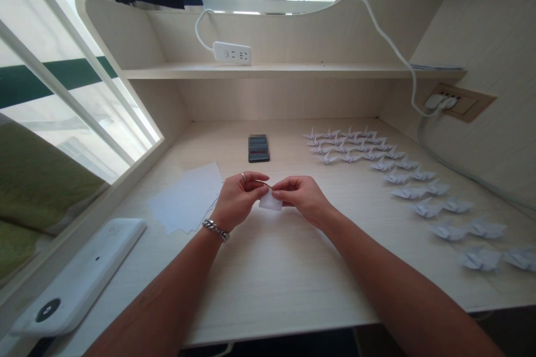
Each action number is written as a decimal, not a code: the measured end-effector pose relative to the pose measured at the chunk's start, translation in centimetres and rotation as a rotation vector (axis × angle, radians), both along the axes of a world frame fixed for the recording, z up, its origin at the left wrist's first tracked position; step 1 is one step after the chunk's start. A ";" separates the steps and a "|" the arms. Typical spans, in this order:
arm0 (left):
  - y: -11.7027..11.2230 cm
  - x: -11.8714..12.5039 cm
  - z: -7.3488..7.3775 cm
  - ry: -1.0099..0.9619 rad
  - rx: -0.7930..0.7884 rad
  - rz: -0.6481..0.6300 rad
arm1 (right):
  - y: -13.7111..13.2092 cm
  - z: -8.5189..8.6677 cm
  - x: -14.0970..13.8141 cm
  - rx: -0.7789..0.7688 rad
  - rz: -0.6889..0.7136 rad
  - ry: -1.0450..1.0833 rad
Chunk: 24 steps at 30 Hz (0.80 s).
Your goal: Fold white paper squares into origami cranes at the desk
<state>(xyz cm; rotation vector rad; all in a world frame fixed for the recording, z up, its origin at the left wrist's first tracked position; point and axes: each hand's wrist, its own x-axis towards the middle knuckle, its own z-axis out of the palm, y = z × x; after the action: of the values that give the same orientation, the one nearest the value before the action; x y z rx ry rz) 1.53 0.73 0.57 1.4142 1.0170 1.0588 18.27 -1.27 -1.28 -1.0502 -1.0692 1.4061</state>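
Note:
Both of my hands meet over the middle of the pale wooden desk (293, 268) and pinch a small folded piece of white paper (270, 201). My left hand (238, 198), with a ring and a metal bracelet, grips the paper's left top edge. My right hand (302, 196) holds its right side with the fingers curled. A loose stack of white paper sheets (187, 199) lies just left of my left hand.
Several folded white paper cranes (402, 178) lie in rows across the right of the desk. A dark phone (258, 148) lies behind my hands. A white flat device (79, 276) rests at the near left. A power strip (232, 53) sits on the shelf, and a wall socket (454, 101) is at right.

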 end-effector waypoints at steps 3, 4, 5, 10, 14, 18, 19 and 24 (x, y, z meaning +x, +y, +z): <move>0.1 0.0 -0.1 -0.002 0.002 0.000 | 0.0 -0.1 0.0 0.010 -0.004 0.007; 0.1 -0.1 -0.1 -0.002 0.001 -0.001 | 0.0 -0.2 0.0 0.011 -0.007 0.010; 0.1 -0.1 -0.1 -0.002 0.001 -0.003 | 0.0 -0.2 0.0 0.012 -0.009 0.013; 0.1 -0.1 -0.1 -0.014 -0.003 -0.001 | 0.0 -0.3 -0.1 0.005 -0.022 0.020; 0.1 0.0 0.0 -0.013 0.001 0.008 | 0.0 -0.4 -0.2 0.007 -0.034 0.013; 0.1 -0.1 -0.1 -0.008 0.017 0.016 | -0.1 -0.2 -0.4 0.029 -0.055 -0.015; 0.2 -0.2 -0.1 -0.006 0.019 0.018 | -0.1 -0.2 -0.4 0.035 -0.061 -0.020; 0.3 -0.2 -0.3 -0.010 0.035 0.023 | -0.1 -0.2 -0.6 0.027 -0.079 -0.017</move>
<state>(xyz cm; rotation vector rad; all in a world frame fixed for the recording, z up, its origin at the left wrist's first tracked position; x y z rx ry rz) 1.32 1.03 0.30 1.4268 1.0137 1.1037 17.67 -1.39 -1.43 -1.0753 -1.0447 1.3182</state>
